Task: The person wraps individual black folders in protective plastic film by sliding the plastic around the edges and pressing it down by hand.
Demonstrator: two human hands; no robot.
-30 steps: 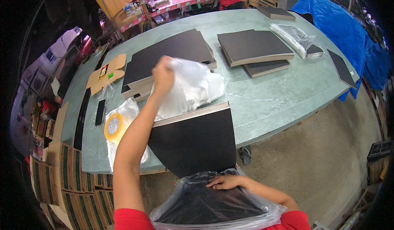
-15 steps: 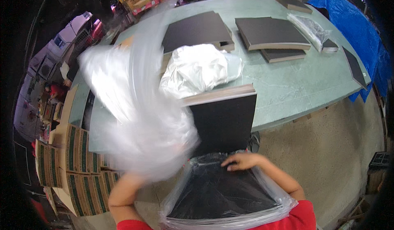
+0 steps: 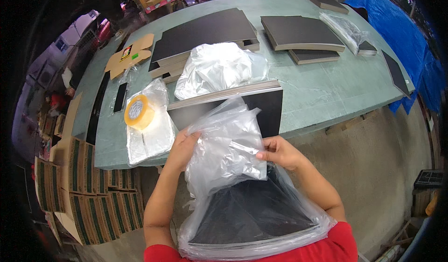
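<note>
blue tarp (image 3: 400,45), right | black phone (image 3: 120,97), left | stacked cardboard (image 3: 100,210), lower left

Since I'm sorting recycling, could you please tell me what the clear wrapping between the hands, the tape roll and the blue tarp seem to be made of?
Clear wrapping: probably thin, glossy plastic film, given its creases and bright glints.
Tape roll: likely plastic film, judging by its smooth, yellowish shine.
Blue tarp: apparently plastic sheeting, with a soft sheen and folds.
</note>
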